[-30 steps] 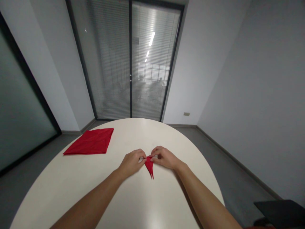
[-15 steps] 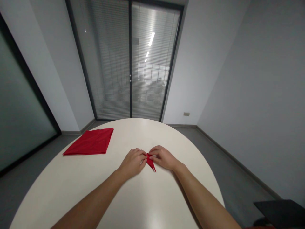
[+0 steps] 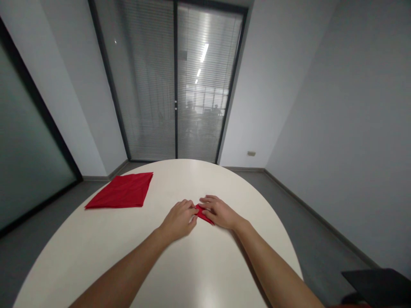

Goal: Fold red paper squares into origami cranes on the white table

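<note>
A small folded red paper piece (image 3: 203, 214) lies on the white round table (image 3: 192, 265) between my two hands. My left hand (image 3: 179, 219) rests beside its left edge, fingers curled and touching the paper. My right hand (image 3: 218, 211) lies over the paper's right part, fingers stretched forward and pressing it flat to the tabletop. Most of the paper is hidden under my fingers; only a narrow red strip shows.
A stack of flat red paper sheets (image 3: 122, 190) lies at the table's far left. A dark object (image 3: 377, 284) sits at the lower right, off the table. Glass doors with blinds (image 3: 175, 81) stand beyond the table.
The red piece's pointed tail, which hung toward me, has swung right and been laid down flat under my right hand. Both hands have lowered onto the table.
</note>
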Available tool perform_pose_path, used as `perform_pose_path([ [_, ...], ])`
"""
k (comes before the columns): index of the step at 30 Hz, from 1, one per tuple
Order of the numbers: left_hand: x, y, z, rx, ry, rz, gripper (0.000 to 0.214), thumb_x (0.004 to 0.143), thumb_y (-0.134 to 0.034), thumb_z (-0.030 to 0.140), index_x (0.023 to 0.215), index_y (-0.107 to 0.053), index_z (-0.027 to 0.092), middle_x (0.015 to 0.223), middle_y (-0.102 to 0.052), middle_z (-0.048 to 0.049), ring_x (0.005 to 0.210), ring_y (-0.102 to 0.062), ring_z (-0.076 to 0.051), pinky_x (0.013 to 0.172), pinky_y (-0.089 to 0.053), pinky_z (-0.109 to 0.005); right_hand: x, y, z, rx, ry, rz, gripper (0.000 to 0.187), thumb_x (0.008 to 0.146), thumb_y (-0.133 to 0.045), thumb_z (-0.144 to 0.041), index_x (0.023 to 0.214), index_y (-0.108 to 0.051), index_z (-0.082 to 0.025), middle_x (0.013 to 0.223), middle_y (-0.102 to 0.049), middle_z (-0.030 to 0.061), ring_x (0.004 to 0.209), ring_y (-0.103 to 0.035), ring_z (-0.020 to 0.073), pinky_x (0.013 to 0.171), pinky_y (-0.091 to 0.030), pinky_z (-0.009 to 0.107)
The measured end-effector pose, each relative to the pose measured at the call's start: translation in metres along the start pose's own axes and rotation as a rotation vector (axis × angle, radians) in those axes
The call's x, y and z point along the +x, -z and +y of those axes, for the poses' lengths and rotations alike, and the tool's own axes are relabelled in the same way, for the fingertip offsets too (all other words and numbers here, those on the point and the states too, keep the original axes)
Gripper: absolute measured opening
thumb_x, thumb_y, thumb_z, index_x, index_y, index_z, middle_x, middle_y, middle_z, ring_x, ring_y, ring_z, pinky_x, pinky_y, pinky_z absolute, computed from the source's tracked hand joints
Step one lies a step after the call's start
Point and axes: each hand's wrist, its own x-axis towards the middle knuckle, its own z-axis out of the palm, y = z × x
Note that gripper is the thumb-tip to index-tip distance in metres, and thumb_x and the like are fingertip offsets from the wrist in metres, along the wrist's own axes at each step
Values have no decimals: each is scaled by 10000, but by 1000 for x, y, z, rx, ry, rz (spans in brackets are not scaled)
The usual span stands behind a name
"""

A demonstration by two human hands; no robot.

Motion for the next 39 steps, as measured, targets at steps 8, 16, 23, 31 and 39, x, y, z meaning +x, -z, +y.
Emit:
perform_pose_path([
  [8, -2, 0, -2, 8, -22, 1, 190, 892, -541, 152, 947, -715, 203, 923, -633, -63, 942, -570, -230, 861, -469, -373, -3, 4, -1, 73, -83, 46, 295, 975, -531, -251, 1183, -740, -262, 1321, -660, 93, 1254, -569, 253, 1085, -427, 438],
  [16, 0, 0, 1, -3, -53, 36, 173, 885, -543, 156, 917, -707, 203, 932, -630, -67, 949, -562, -233, 857, -474, -381, 0, 1, -4, -16, 21, 50, 263, 919, -634, -247, 1155, -749, -272, 1213, -703, 81, 1158, -607, 251, 1028, -451, 405],
  [23, -2, 3, 2, -80, -102, 17, 187, 869, -567, 162, 968, -714, 221, 978, -656, -53, 973, -591, -215, 924, -469, -365, -4, -5, 7, -143, -96, 126, 294, 946, -597, -261, 1217, -704, -223, 1332, -636, 134, 1258, -550, 270, 1083, -414, 454],
  [31, -3, 6, 5, -53, -121, -54, 221, 880, -556, 201, 1033, -713, 220, 984, -634, -66, 963, -583, -222, 881, -477, -354, -2, -7, 6, -51, -267, 202, 473, 927, -591, -292, 1378, -562, -153, 1292, -657, 159, 1212, -583, 282, 1040, -451, 442],
  [39, -2, 9, 9, -42, -137, -56, 193, 869, -536, 148, 965, -692, 209, 974, -630, -66, 937, -570, -218, 869, -476, -351, 3, -3, -3, 170, -330, 242, 398, 912, -614, -269, 1307, -607, -222, 1073, -733, 74, 1008, -660, 232, 953, -479, 396],
])
